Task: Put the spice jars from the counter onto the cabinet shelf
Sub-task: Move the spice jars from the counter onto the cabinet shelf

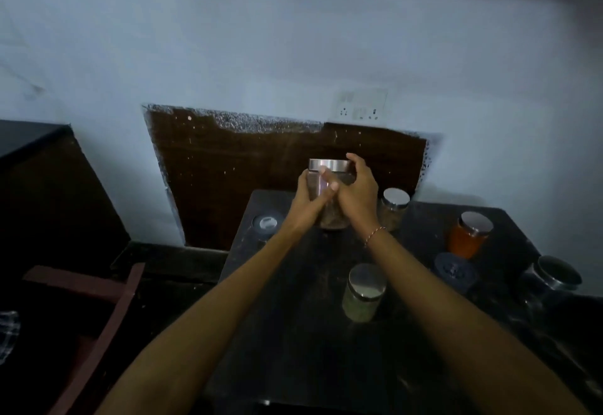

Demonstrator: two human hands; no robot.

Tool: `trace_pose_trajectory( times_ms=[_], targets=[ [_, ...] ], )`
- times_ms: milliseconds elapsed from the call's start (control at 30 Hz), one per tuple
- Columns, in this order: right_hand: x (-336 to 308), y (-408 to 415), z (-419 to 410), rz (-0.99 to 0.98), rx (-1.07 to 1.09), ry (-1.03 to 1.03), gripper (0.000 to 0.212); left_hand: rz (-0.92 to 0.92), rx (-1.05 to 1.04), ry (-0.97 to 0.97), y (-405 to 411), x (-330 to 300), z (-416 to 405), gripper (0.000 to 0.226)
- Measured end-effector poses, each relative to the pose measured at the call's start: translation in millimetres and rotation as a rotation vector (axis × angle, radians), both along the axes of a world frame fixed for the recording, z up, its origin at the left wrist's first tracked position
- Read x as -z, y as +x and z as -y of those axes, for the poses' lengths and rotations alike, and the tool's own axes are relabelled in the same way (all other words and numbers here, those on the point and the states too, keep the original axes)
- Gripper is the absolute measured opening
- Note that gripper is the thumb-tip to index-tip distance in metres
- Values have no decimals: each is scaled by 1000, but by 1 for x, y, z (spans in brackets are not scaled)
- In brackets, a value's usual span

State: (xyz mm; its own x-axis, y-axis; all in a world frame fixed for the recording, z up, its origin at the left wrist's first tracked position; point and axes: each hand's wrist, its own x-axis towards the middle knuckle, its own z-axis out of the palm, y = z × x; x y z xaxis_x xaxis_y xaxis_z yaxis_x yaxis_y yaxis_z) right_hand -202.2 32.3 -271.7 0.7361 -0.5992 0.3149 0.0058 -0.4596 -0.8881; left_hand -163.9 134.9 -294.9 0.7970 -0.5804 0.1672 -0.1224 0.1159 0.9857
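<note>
Both my hands clasp a tall glass jar (pixel 329 215) of dark brown spice with a steel lid, upright at the back of the black counter (pixel 293 333). My left hand (pixel 308 200) wraps its left side and my right hand (pixel 354 191) its right side near the lid. Other steel-lidded jars stand on the counter: a tan-filled one (pixel 393 209) just right of my right hand, an orange-filled one (pixel 468 235) further right, a pale green one (pixel 363 294) between my forearms. No cabinet shelf is visible.
A dark-lidded jar (pixel 266 225) sits at the counter's back left, a blue-lidded container (pixel 455 271) and a dark steel-lidded jar (pixel 554 280) at the right. A brown panel (pixel 244 169) and socket plate (pixel 360 106) are on the wall. A reddish wooden frame (pixel 107 310) lies lower left.
</note>
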Motion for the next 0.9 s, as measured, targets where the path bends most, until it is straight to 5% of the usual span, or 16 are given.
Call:
trace_pose_trajectory(
  times_ms=[133, 233, 400, 500, 700, 900],
  targets=[
    [-52, 5, 26, 194, -156, 239, 28, -45, -75, -60, 24, -46, 16, 62],
    [-77, 5, 49, 167, -280, 204, 23, -132, 80, -235, 42, -75, 25, 57],
    [-88, 11, 54, 178, -590, 285, 65, -192, 201, -410, 53, -120, 50, 70],
    [-102, 20, 53, 267, -520, 312, 75, -152, 216, -408, 61, -139, 57, 61],
    [-125, 33, 53, 423, -1, -134, 93, -97, -62, -334, 53, -161, 64, 16],
    [-128, 39, 43, 567, -94, -202, 68, 17, -63, -340, 42, -178, 62, 44]
  ],
)
